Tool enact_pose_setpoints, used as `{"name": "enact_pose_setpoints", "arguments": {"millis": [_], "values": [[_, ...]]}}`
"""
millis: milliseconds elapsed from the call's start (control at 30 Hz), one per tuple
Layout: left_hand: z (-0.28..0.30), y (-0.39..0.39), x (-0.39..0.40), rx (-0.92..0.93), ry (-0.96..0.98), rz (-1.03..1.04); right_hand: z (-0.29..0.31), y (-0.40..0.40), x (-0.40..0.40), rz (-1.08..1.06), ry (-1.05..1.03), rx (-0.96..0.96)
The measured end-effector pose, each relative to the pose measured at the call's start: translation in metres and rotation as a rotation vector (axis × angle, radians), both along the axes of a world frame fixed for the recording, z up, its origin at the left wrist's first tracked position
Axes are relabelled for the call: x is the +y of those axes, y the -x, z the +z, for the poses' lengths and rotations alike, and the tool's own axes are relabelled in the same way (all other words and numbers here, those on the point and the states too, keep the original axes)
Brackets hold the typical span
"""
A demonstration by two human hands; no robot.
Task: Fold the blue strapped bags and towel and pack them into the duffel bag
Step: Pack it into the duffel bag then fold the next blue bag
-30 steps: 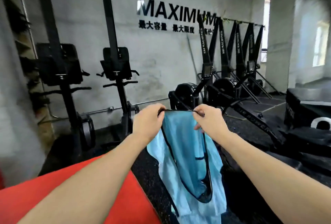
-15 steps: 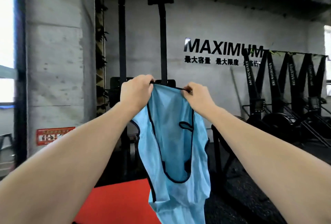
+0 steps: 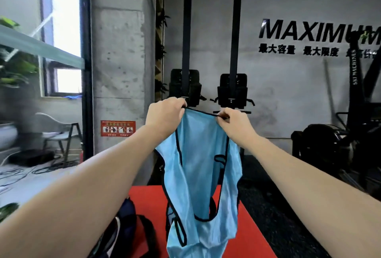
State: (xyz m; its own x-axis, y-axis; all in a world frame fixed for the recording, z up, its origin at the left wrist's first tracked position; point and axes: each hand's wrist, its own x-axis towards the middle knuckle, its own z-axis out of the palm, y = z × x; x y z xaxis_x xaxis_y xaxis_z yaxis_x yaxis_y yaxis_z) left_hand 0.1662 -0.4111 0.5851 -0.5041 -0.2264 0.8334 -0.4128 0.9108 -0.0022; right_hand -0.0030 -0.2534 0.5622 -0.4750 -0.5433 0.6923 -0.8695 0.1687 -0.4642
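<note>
I hold a light blue strapped bag [image 3: 198,175] with black trim up in front of me, hanging full length. My left hand [image 3: 165,117] grips its top left corner and my right hand [image 3: 233,121] pinches the top right corner, with the black top edge stretched between them. Its lower end dangles over a red mat [image 3: 247,233]. A dark duffel bag [image 3: 123,231] with a dark blue part lies at the mat's left edge, below my left forearm and partly hidden by it. No towel shows.
A concrete pillar [image 3: 117,72] stands ahead on the left. Two tall black ski machines [image 3: 208,84] stand against the wall behind the bag, with more machines [image 3: 338,146] at the right. A grey chair [image 3: 59,134] and floor cables [image 3: 31,169] lie far left.
My view has swung left, bringing the pillar, window and chair into sight. Both hands keep the same hold on the blue bag's top edge. The duffel bag has come into view.
</note>
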Motion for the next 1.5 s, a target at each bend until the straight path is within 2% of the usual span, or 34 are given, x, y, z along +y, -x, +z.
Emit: {"name": "enact_pose_setpoints", "arguments": {"millis": [133,233,400,500,600,667,767,800,900,1033,1133,1300,1400,1500], "values": [[-0.069,-0.009,-0.023,-0.08,-0.094,-0.006,-0.06,-0.004,-0.025,0.009,-0.072,-0.042],[-0.139,-0.012,-0.035,-0.204,-0.204,0.007,-0.128,-0.005,-0.039,0.027,-0.156,-0.119],[-0.264,-0.018,-0.045,-0.543,-0.568,-0.004,-0.257,-0.012,-0.045,0.027,-0.424,-0.238],[-0.321,-0.024,-0.041,-0.52,-0.712,-0.016,-0.32,-0.023,-0.038,0.04,-0.487,-0.315],[-0.369,-0.029,-0.027,-0.36,-0.913,-0.086,-0.368,-0.036,-0.027,0.065,-0.428,-0.377],[-0.397,-0.03,-0.016,-0.313,-0.923,-0.131,-0.392,-0.041,-0.018,0.082,-0.414,-0.373],[-0.412,-0.022,-0.005,-0.429,-0.664,-0.174,-0.396,-0.039,-0.013,0.186,-0.564,-0.279],[-0.408,-0.017,-0.004,-0.425,-0.642,-0.214,-0.391,-0.038,-0.013,0.224,-0.591,-0.294],[-0.402,-0.002,-0.007,-0.44,-0.644,-0.308,-0.379,-0.033,-0.011,0.282,-0.653,-0.313],[-0.414,0.002,-0.017,-0.623,-0.689,-0.409,-0.374,-0.028,-0.002,0.309,-0.769,-0.316],[-0.42,-0.001,-0.029,-0.77,-0.644,-0.437,-0.377,-0.023,0.001,0.319,-0.846,-0.383],[-0.421,-0.007,-0.05,-0.955,-0.652,-0.432,-0.388,-0.019,0.004,0.369,-0.967,-0.369],[-0.421,-0.011,-0.061,-0.924,-0.69,-0.428,-0.386,-0.019,0.004,0.378,-0.959,-0.389],[-0.422,-0.012,-0.074,-0.794,-0.695,-0.38,-0.38,-0.023,0.008,0.409,-0.962,-0.534]]}}
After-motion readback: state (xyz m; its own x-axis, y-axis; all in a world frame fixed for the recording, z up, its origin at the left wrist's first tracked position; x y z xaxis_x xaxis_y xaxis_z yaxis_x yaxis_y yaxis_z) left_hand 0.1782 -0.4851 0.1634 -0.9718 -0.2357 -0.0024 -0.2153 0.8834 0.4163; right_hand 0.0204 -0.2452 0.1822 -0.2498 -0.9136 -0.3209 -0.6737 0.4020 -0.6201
